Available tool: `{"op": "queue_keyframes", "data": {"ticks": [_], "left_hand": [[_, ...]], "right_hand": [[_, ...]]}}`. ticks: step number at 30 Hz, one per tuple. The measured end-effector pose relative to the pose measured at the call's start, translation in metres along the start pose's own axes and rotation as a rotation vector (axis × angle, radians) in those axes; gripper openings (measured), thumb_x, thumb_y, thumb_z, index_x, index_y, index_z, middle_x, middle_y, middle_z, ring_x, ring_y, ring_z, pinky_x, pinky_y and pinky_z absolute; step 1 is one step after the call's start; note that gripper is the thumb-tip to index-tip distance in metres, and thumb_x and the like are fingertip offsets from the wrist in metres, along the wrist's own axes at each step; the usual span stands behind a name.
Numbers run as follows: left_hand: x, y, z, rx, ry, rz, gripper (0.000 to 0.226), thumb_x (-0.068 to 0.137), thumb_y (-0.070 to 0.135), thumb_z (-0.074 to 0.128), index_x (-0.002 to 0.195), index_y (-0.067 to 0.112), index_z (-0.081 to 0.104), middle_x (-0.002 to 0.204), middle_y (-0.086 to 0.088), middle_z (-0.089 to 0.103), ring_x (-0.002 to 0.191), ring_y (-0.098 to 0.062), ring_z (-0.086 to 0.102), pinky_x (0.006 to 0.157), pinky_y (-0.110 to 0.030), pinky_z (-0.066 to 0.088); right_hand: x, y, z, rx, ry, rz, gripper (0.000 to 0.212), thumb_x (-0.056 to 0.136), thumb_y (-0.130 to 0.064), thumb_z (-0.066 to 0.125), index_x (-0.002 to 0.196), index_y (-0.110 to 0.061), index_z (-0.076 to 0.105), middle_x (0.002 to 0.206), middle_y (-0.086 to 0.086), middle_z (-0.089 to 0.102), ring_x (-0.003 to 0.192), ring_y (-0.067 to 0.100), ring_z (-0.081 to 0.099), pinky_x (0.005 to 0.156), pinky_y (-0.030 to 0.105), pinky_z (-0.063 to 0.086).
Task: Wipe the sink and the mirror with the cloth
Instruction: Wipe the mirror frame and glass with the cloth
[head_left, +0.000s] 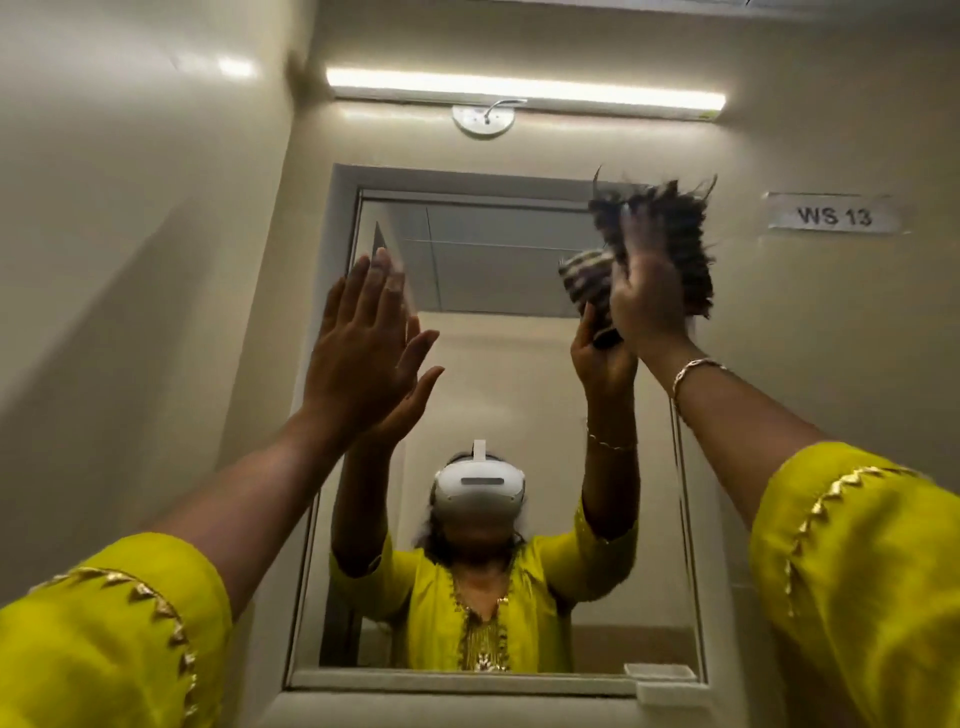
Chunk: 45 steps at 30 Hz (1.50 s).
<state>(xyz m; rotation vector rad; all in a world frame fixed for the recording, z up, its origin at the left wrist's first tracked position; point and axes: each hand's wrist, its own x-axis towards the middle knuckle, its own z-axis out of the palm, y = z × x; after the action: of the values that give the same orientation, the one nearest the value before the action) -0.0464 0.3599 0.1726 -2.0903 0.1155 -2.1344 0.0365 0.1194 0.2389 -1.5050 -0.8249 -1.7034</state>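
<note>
A framed mirror (483, 374) hangs on the wall straight ahead. My right hand (647, 291) presses a dark striped, frayed cloth (675, 228) flat against the mirror's upper right corner. My left hand (363, 343) is raised with its fingers spread and its palm against the glass at the mirror's left edge. It holds nothing. The mirror reflects both arms, the cloth and a person in a yellow top with a headset. The sink is out of view.
A lit tube lamp (524, 88) runs along the wall above the mirror. A label reading WS 13 (834, 215) is stuck to the wall on the right. A small white ledge (670, 686) sits at the mirror's lower right corner. A side wall stands close on the left.
</note>
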Motion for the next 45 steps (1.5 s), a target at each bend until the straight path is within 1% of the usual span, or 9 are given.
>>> {"op": "queue_keyframes", "data": {"ticks": [4,8,10,16,21,26,30,37,45], "left_hand": [[0.003,-0.021,0.015,0.005,0.016,-0.037,0.078,0.085,0.057,0.015,0.143,0.006,0.018,0.154,-0.016,0.015,0.143,-0.027,0.006,0.115,-0.036,-0.001],[0.000,-0.035,0.024,-0.021,0.058,-0.125,0.071,0.089,0.049,0.026,0.144,0.005,0.018,0.154,-0.016,0.015,0.144,-0.027,0.006,0.116,-0.037,0.001],[0.000,-0.039,0.025,-0.074,0.063,-0.185,0.070,0.088,0.047,0.026,0.144,0.006,0.017,0.155,-0.016,0.014,0.144,-0.028,0.006,0.117,-0.040,0.004],[0.008,-0.042,0.023,-0.163,0.067,-0.239,0.070,0.087,0.047,0.030,0.143,0.008,0.019,0.153,-0.019,0.017,0.141,-0.034,0.017,0.105,-0.053,0.031],[0.010,-0.049,0.022,-0.273,0.135,-0.494,0.061,0.093,0.040,0.040,0.139,0.003,0.022,0.137,-0.026,0.038,0.119,-0.041,0.045,0.090,-0.047,0.042],[0.001,-0.054,0.024,-0.422,0.077,-0.613,0.062,0.092,0.045,0.038,0.134,0.002,0.028,0.117,-0.026,0.053,0.104,-0.039,0.055,0.078,-0.040,0.042],[-0.018,-0.053,0.022,-0.482,0.051,-0.656,0.062,0.091,0.048,0.037,0.133,0.003,0.030,0.095,-0.015,0.050,0.084,-0.026,0.051,0.071,-0.036,0.040],[-0.037,-0.057,0.025,-0.549,0.007,-0.727,0.051,0.086,0.056,0.035,0.093,0.007,0.046,0.071,-0.008,0.048,0.068,-0.027,0.051,0.058,-0.029,0.040],[-0.049,-0.055,0.024,-0.605,-0.011,-0.751,0.053,0.081,0.059,0.036,0.072,0.007,0.046,0.063,-0.009,0.044,0.059,-0.023,0.043,0.054,-0.028,0.034]], "right_hand": [[0.003,0.006,0.021,-0.304,-0.228,0.037,0.052,0.099,-0.028,0.034,0.146,-0.011,0.022,0.157,0.013,0.006,0.145,0.029,-0.005,0.119,0.043,0.002],[0.007,0.005,0.012,-0.272,-0.195,0.040,0.045,0.101,-0.029,0.028,0.143,-0.016,0.031,0.156,0.006,0.017,0.145,0.023,0.007,0.116,0.043,0.008],[0.007,0.011,0.008,-0.414,-0.208,-0.017,0.046,0.100,-0.030,0.029,0.144,-0.020,0.029,0.156,0.004,0.018,0.145,0.022,0.010,0.114,0.044,0.012],[0.002,0.024,0.008,-0.563,-0.224,-0.011,0.065,0.085,-0.049,0.013,0.146,-0.030,0.018,0.157,0.009,0.006,0.145,0.029,0.001,0.114,0.046,0.005],[0.006,0.028,0.009,-0.643,-0.197,-0.014,0.069,0.083,-0.054,0.015,0.147,-0.028,0.016,0.157,0.013,0.006,0.143,0.032,0.006,0.112,0.043,0.010],[0.013,0.032,0.013,-0.638,-0.148,0.005,0.069,0.083,-0.056,0.015,0.147,-0.028,0.016,0.156,0.015,0.009,0.144,0.033,0.002,0.115,0.047,0.002],[0.026,0.026,0.017,-0.621,-0.140,0.062,0.072,0.082,-0.057,0.013,0.147,-0.028,0.014,0.157,0.015,0.006,0.144,0.032,0.000,0.115,0.047,0.001],[0.033,0.012,0.035,-0.587,-0.056,0.150,0.066,0.089,-0.054,0.015,0.148,-0.024,0.013,0.156,0.016,0.005,0.144,0.034,0.000,0.115,0.050,0.000],[0.033,-0.036,0.076,-0.505,-0.016,0.236,0.060,0.097,-0.047,0.023,0.149,-0.020,0.007,0.156,0.019,-0.001,0.143,0.037,-0.003,0.115,0.052,-0.001]]}}
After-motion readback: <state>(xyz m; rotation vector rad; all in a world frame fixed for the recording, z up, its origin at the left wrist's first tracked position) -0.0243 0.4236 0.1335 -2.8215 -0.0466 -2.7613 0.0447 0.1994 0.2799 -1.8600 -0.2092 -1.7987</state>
